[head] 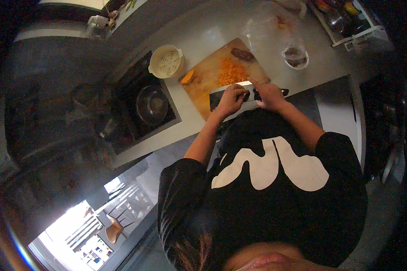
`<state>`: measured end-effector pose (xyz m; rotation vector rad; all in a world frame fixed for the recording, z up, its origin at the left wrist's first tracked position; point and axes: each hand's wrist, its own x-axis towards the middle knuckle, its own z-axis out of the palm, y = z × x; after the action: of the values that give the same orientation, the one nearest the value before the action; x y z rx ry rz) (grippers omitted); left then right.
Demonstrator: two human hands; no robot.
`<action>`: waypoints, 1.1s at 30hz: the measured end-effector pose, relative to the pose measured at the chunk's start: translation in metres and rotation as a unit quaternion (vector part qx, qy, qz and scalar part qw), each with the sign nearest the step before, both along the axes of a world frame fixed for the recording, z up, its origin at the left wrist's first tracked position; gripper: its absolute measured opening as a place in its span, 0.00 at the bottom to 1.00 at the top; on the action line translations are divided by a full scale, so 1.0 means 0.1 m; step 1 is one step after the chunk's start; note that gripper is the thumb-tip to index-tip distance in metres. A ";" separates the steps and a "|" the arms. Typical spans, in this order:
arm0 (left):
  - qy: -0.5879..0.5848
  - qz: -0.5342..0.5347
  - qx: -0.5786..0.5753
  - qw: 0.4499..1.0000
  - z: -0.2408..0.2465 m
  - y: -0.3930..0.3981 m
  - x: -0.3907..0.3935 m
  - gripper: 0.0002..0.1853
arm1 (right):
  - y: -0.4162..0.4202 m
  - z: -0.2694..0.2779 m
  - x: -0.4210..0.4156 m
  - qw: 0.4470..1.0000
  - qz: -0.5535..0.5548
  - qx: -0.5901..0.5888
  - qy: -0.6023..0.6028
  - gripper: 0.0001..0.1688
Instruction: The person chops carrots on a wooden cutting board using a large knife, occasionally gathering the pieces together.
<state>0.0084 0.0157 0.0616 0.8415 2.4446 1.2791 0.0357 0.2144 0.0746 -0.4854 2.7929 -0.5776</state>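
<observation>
My right hand (270,95) is closed around the black handle of a broad-bladed kitchen knife (245,83), held across the near edge of a wooden cutting board (203,89). Fingers of my left hand (231,99) are bent over the blade; whether they grip it is unclear. Finely cut orange pieces, perhaps carrot, form a pile (232,71) just beyond the blade. A larger orange piece (187,77) lies at the board's left corner. Near the far corner rests a dark reddish-brown piece of food (242,54).
A cream colander (166,61) stands left of the board, near a dark pan (152,104) on the cooktop. Right of the board are clear plastic (257,32) and a white bowl (295,58) with dark contents. A white basket (366,35) holds items at the upper right.
</observation>
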 end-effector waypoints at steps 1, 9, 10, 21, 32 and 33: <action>0.054 -0.010 -0.002 0.999 -0.09 0.03 -0.02 0.11 | -0.02 0.00 0.00 1.000 0.000 0.006 -0.001 0.50; -0.082 0.191 0.009 0.978 -0.53 -0.15 -0.48 0.15 | -0.02 0.00 0.04 1.000 0.003 -0.020 -0.008 0.46; -0.110 0.235 -0.012 0.966 -0.44 -0.20 -0.51 0.16 | 0.01 0.01 0.05 1.000 0.010 -0.021 0.000 0.46; -0.028 0.256 -0.027 0.966 -0.44 -0.46 -0.79 0.16 | 0.08 -0.06 0.15 0.994 -0.076 0.031 -0.072 0.48; 0.085 0.302 -0.314 0.896 -0.89 -1.57 -0.97 0.17 | 0.18 -0.20 0.23 0.954 -0.206 -0.167 -0.141 0.26; 0.087 0.319 -0.302 0.894 -0.90 -1.55 -0.93 0.16 | 0.17 -0.20 0.22 0.955 -0.207 -0.157 -0.143 0.24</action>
<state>-0.0844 -0.1395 -0.0286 -0.0305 3.1262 0.4890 0.0577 0.2313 0.0542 0.1358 2.5327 -1.0947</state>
